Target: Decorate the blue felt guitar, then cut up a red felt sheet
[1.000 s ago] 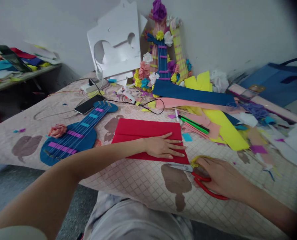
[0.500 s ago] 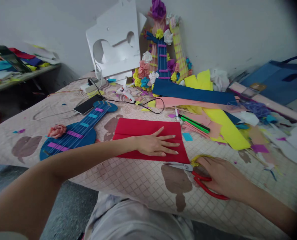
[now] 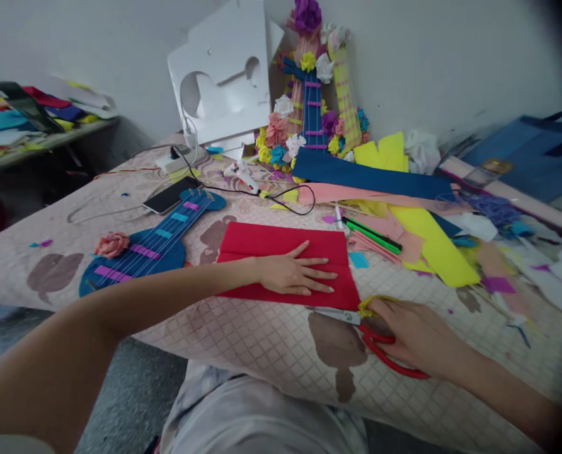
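Note:
My left hand (image 3: pixel 294 272) lies flat with fingers stretched out on a folded red paper sheet (image 3: pixel 271 243) in the middle of the table. Just right of the sheet's near corner, my right hand (image 3: pixel 416 334) rests over red-handled scissors (image 3: pixel 380 347) lying on the tablecloth, its fingers curled round the handles. The scissors' metal blades (image 3: pixel 338 314) point left, at the sheet's near edge. A scrap of yellow paper (image 3: pixel 370 304) shows under my right fingers.
A blue paper guitar (image 3: pixel 143 255) with a pink paper rose (image 3: pixel 111 244) lies left, a phone (image 3: pixel 170 195) behind it. Glue gun (image 3: pixel 243 175) and cable sit further back. Blue, pink and yellow sheets (image 3: pixel 432 243), green markers (image 3: pixel 373 234) and flower-decorated guitars (image 3: pixel 312 107) crowd the right and rear.
My left hand slid a little leftwards across the red sheet, staying flat. My right hand stayed on the scissors. The view shifted slightly.

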### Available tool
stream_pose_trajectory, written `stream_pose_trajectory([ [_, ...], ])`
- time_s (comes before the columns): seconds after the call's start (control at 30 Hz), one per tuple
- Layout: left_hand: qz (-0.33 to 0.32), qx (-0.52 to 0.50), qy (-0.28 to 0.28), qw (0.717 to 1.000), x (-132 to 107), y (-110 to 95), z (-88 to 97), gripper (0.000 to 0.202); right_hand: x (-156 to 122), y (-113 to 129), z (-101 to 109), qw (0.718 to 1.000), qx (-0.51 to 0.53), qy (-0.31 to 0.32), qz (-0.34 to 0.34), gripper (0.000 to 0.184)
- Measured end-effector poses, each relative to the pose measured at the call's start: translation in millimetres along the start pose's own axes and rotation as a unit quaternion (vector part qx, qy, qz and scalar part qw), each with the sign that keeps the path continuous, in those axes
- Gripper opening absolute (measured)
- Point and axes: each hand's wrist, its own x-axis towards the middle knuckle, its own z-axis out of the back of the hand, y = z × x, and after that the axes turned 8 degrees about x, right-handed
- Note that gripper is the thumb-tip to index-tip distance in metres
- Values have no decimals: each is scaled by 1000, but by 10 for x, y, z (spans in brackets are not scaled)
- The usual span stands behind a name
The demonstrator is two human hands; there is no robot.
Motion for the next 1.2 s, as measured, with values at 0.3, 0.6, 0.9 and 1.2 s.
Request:
stream_pose_trajectory([
  [0.3, -4, -5, -1, 1000, 2, -14, 63, 48, -32, -7, -24, 1000, -6, -12, -17, 18],
  [0.6, 2, 15, -35, 999, -190, 65, 49, 48, 41, 84, -17, 999, 25, 5, -44, 28],
  [0.9, 7, -10, -42, 999, -201, 50, 38, 48, 133, 129, -13, 999, 18, 32, -27, 30],
  [1.2, 17, -13, -17, 1000, -207, 55, 56, 48, 100, 142, -7, 999, 26, 21, -37, 33],
])
